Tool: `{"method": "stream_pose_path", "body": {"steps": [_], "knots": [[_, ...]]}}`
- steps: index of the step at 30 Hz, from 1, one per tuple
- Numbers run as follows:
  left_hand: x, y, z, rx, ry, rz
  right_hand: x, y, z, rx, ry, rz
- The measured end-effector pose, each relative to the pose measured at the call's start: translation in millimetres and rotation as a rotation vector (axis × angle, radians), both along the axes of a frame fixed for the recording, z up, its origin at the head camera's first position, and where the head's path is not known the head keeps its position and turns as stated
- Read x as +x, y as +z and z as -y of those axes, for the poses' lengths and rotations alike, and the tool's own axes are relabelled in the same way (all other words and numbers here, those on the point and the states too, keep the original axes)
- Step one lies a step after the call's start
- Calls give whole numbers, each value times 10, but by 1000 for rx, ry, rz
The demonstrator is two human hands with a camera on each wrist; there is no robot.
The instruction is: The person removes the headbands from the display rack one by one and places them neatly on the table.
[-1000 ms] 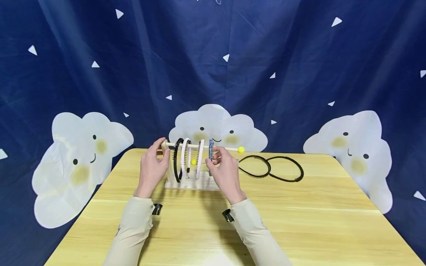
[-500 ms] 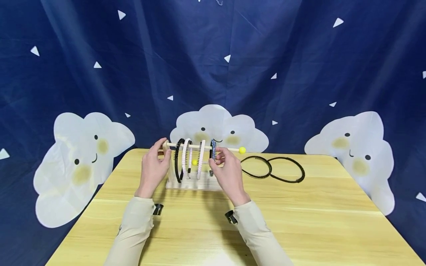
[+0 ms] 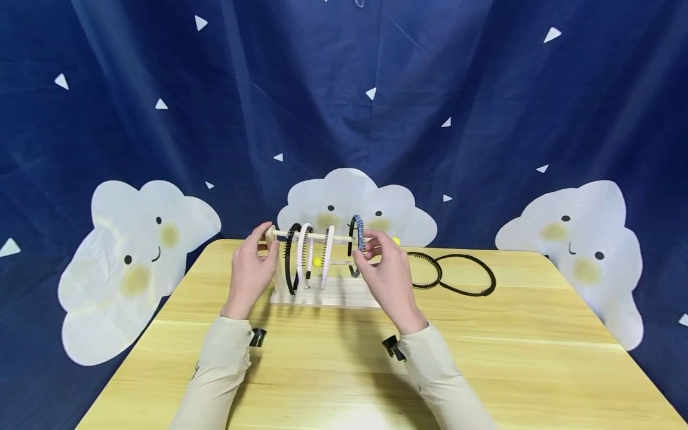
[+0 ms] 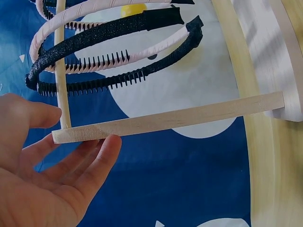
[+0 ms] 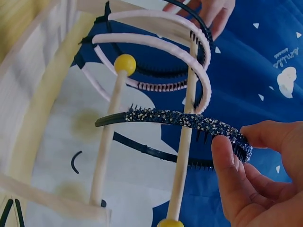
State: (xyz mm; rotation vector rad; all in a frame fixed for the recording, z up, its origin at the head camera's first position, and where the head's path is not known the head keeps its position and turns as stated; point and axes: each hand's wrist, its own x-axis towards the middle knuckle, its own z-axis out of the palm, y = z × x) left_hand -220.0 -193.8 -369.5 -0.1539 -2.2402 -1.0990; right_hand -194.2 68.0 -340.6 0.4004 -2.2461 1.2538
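In the head view my left hand (image 3: 251, 272) grips the top of the left upright of a wooden headband stand (image 3: 328, 294). In the left wrist view its thumb and fingers lie on either side of the upright (image 4: 180, 115). My right hand (image 3: 388, 272) pinches a blue-black glitter headband (image 5: 189, 120) between thumb and fingers. That headband stands around the upper rod (image 5: 182, 165), in front of the lower rod's far part. Further left on the rod hang a black headband (image 3: 288, 263) and two pale pink headbands (image 3: 328, 257), teeth facing inward.
On the wooden table (image 3: 510, 358), right of the stand, lie two black toothed headbands (image 3: 467, 292), touching at their edges. Yellow balls (image 5: 125, 65) cap the rod ends. A blue cloud-printed curtain (image 3: 344, 107) hangs behind the table.
My right hand has moved right along the upper rod with the glitter headband, which has risen slightly and turned. My left hand has stayed on the upright.
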Motion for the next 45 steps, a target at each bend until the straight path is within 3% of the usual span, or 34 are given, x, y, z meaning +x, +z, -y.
{"method": "stream_pose_path", "body": {"steps": [28, 45], "knots": [[-7, -5, -5, -5, 3, 5, 2, 103, -563, -83, -58, 109], [-4, -16, 0, -4, 4, 14, -15, 156, -772, -103, -69, 94]]}}
